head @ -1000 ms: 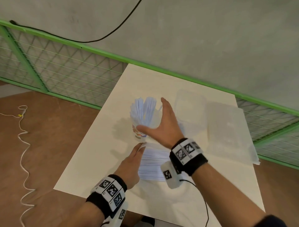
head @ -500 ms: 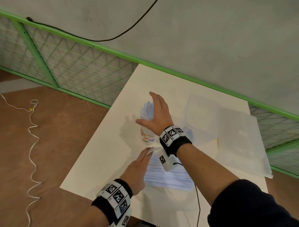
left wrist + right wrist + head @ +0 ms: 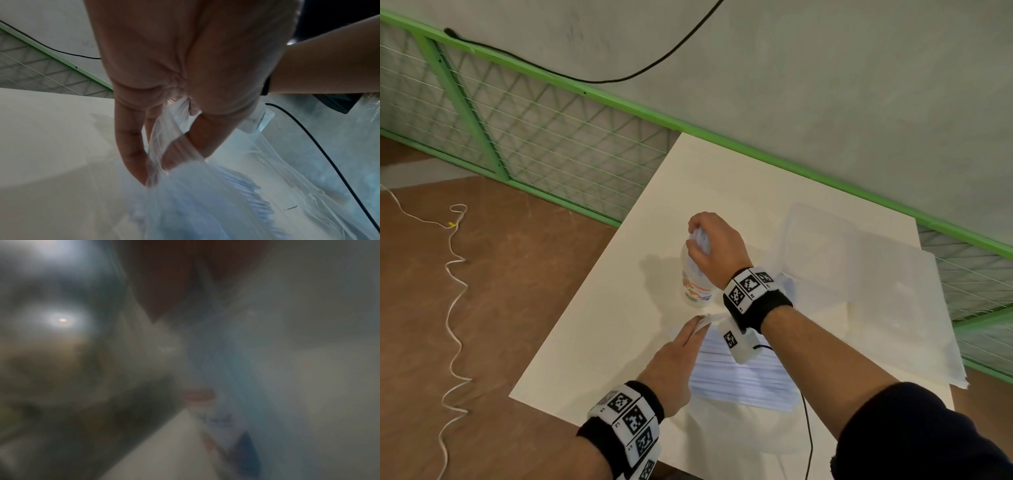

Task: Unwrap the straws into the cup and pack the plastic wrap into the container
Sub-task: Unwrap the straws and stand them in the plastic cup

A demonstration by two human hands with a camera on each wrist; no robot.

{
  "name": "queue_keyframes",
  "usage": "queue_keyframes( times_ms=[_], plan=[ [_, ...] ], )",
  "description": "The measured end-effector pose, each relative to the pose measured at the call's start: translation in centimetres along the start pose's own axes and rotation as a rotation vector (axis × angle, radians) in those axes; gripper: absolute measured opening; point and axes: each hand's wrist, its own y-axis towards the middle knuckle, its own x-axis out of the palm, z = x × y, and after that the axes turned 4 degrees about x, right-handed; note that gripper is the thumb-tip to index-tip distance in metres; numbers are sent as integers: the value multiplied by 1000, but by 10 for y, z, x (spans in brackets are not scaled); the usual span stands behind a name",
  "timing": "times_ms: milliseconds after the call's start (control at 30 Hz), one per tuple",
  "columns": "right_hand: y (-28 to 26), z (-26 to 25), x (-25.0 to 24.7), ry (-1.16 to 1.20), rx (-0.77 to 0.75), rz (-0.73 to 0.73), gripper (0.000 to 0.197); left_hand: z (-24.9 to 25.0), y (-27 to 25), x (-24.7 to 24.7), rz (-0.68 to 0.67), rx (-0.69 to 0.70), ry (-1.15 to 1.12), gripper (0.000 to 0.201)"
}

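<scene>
A paper cup [image 3: 693, 289] with a coloured print stands on the white table [image 3: 599, 342] and holds a bunch of white straws [image 3: 702, 240]. My right hand [image 3: 714, 245] curls its fingers round the tops of those straws from above. A clear plastic wrap [image 3: 743, 377] with more straws inside lies flat near the front edge. My left hand [image 3: 678, 356] pinches the wrap's open end [image 3: 164, 129] between thumb and fingers. The right wrist view is blurred; only the cup's print [image 3: 226, 426] shows faintly.
A clear plastic container [image 3: 822, 246] and its flat lid [image 3: 900, 308] lie at the table's right side. A green mesh fence [image 3: 534, 137] runs behind the table. A white cord [image 3: 453, 291] snakes over the brown floor at the left.
My right hand moved from an open pose beside the cup to over it and closed its fingers round the straw tops. My left hand stayed on the wrap's end.
</scene>
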Motion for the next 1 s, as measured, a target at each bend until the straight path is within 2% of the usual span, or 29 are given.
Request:
queue_keyframes(
  times_ms=[167,333,433,500,533,600,633,667,767,833,900,1000],
  plan=[
    [2,0,-4,48,50,22,22,2,0,-3,9,0,4,106],
    [6,0,-12,84,82,100,6,3,1,-4,5,14,15,106],
    [12,1,-25,198,273,205,6,5,-1,-7,-5,11,12,103],
    [17,4,-32,237,410,177,6,7,-1,-8,-6,19,3,102],
    [18,5,-35,223,442,137,10,7,-1,-9,-11,21,-1,102],
    [19,6,-40,171,454,73,34,7,-1,-8,-18,25,-12,101],
    [18,5,-43,155,445,86,43,6,-1,-8,-17,28,-13,101],
    [16,2,-46,166,425,132,47,6,0,-7,-13,32,-14,101],
    [-1,-7,-55,276,334,302,41,4,0,-7,-10,35,-20,101],
    [-21,-12,-56,282,272,353,43,4,-1,-6,-4,33,-20,100],
    [-44,-12,-50,248,234,341,54,4,-1,-6,8,35,-18,99],
    [-71,-4,-33,180,270,235,78,4,0,-5,13,25,-7,99]
  ],
)
